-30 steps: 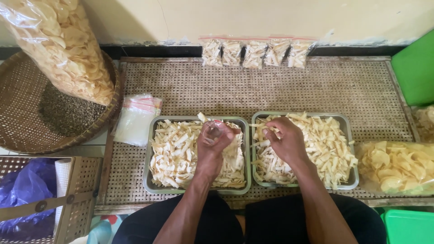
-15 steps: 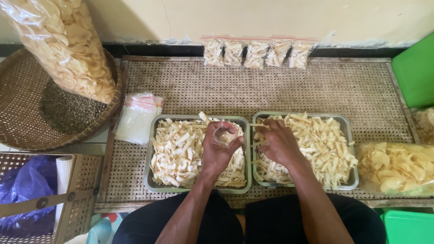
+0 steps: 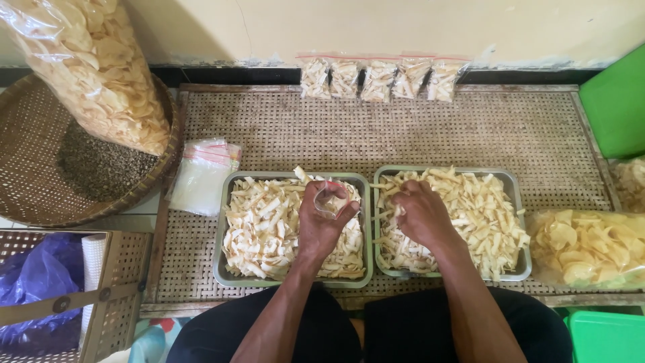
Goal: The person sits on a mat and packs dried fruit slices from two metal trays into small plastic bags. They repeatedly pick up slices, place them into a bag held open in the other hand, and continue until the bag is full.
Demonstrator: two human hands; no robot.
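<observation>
Two metal trays of pale chip strips sit side by side on a woven mat: the left tray (image 3: 225, 232) and the right tray (image 3: 516, 202). My left hand (image 3: 322, 225) hovers over the left tray, holding a small clear plastic bag (image 3: 332, 200) open at the top with a few chips inside. My right hand (image 3: 422, 215) is over the left part of the right tray, fingers closed on a pinch of chips (image 3: 398, 210).
Several small filled bags (image 3: 376, 79) lean against the far wall. A stack of empty plastic bags (image 3: 201, 176) lies left of the trays. A tall bag of chips (image 3: 94, 74) stands in a woven basket (image 3: 40, 188). Another bag of chips (image 3: 591, 245) lies right; green containers (image 3: 615, 101) beyond.
My left hand has turned the small bag's mouth upward and shifted slightly toward me. My right hand has drawn back toward the left edge of the right tray with chips.
</observation>
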